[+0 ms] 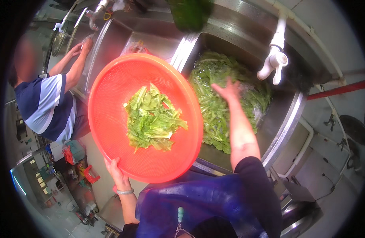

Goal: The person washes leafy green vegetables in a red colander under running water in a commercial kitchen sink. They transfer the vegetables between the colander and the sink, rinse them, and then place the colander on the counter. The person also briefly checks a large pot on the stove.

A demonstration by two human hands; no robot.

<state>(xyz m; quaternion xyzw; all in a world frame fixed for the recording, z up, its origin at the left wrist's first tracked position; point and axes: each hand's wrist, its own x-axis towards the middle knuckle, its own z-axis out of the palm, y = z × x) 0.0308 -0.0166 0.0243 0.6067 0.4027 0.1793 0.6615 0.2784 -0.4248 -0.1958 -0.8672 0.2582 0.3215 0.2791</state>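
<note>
My left hand [118, 172] grips the rim of a large orange plastic colander [111, 86], tilted so that I look into it. A heap of cut green lettuce-like leaves [152, 119] lies in its middle. To its right is a stainless-steel sink basin [285, 119], where many more green leaves [215, 125] sit in water. Over these leaves my right hand [230, 89] reaches with fingers spread, blurred. It holds nothing that I can see; whether the fingertips touch the leaves or water, I cannot tell.
A white tap [274, 64] juts over the basin's right side. Behind the colander is another steel basin [158, 38] with a plastic bag [134, 47]. At the left, a person in a striped shirt [48, 104] works close by. Dark green produce [188, 13] stands at the back ledge.
</note>
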